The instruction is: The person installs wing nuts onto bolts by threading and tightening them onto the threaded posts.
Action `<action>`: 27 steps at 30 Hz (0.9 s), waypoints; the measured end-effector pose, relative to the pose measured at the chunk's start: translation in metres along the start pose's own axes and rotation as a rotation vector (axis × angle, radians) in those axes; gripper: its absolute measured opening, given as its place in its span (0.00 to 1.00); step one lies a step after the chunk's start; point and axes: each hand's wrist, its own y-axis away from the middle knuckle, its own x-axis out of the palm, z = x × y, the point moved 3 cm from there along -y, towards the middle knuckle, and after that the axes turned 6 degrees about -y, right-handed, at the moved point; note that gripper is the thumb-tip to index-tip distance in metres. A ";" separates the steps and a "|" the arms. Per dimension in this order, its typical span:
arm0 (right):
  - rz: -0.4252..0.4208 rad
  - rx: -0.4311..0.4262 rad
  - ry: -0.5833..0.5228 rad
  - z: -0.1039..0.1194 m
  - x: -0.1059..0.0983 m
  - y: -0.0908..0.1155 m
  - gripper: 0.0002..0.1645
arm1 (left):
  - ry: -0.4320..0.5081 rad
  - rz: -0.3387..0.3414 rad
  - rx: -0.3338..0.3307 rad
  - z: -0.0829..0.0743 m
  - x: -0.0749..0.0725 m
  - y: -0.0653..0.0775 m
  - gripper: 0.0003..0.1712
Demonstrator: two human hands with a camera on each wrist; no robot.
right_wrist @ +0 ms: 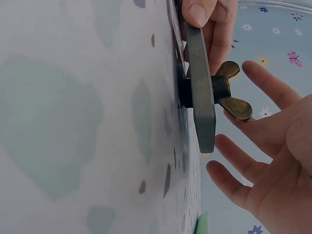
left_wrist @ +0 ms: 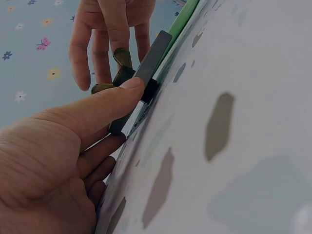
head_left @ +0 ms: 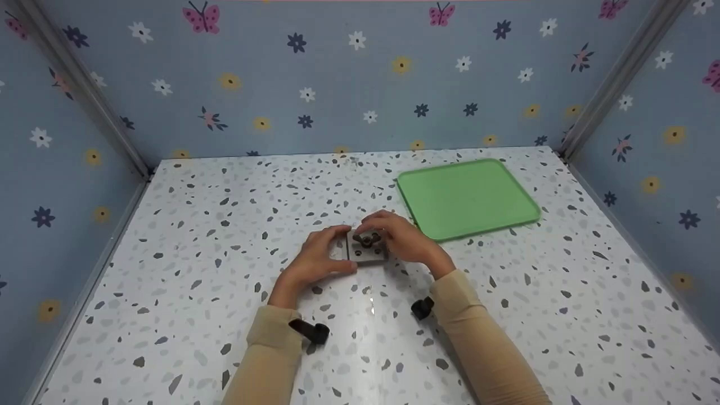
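A small grey metal plate (head_left: 368, 257) with holes is held just in front of the table's middle. On its upper face stands a brass-coloured wing nut (right_wrist: 236, 108), seated on a dark collar. My left hand (head_left: 315, 256) grips the plate by its edges, the thumb along the near edge. Over the far right side reaches my right hand (head_left: 402, 239), its fingers spread loosely about the wing nut. In the right wrist view one finger touches the lower wing, or nearly so. A dark block (right_wrist: 185, 92) shows beneath the plate (right_wrist: 201, 92), close to the tabletop.
A green tray (head_left: 467, 197) lies behind and to the right of my right hand. The speckled white tabletop (head_left: 225, 253) is bounded by flower-patterned walls (head_left: 337, 73) at the back and sides. Black wrist mounts (head_left: 318, 333) stick out from both sleeves.
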 end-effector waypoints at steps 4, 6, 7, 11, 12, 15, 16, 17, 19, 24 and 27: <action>0.010 -0.008 0.001 0.000 0.002 0.000 0.33 | -0.013 0.001 -0.006 0.000 0.000 0.000 0.54; 0.011 -0.009 0.003 0.000 0.002 0.000 0.33 | -0.015 -0.001 -0.004 -0.001 0.000 0.000 0.54; 0.012 -0.012 0.005 0.000 0.002 0.001 0.33 | -0.014 -0.002 -0.003 -0.001 0.000 0.000 0.53; 0.018 -0.020 0.014 -0.001 0.003 0.001 0.33 | -0.003 -0.001 -0.004 -0.001 0.001 0.001 0.53; 0.019 -0.020 0.016 -0.001 0.003 0.001 0.33 | -0.005 0.000 -0.007 -0.001 0.001 0.001 0.53; 0.023 -0.010 0.016 -0.002 0.003 0.001 0.34 | -0.011 0.004 -0.020 0.000 0.001 0.001 0.54; 0.025 -0.007 0.013 -0.002 0.003 0.001 0.34 | -0.011 0.004 -0.023 0.000 0.001 0.000 0.54; 0.026 -0.007 0.011 -0.002 0.002 0.001 0.34 | -0.011 0.005 -0.026 0.000 0.001 0.000 0.54; 0.027 0.001 0.007 -0.003 0.002 0.001 0.34 | -0.004 0.004 -0.027 0.000 0.001 0.001 0.54; 0.025 0.021 0.000 -0.005 0.002 0.001 0.34 | 0.008 -0.007 -0.022 -0.001 0.000 0.002 0.54; 0.024 0.032 -0.012 -0.005 0.002 0.002 0.34 | 0.011 -0.009 -0.023 -0.001 0.000 0.002 0.54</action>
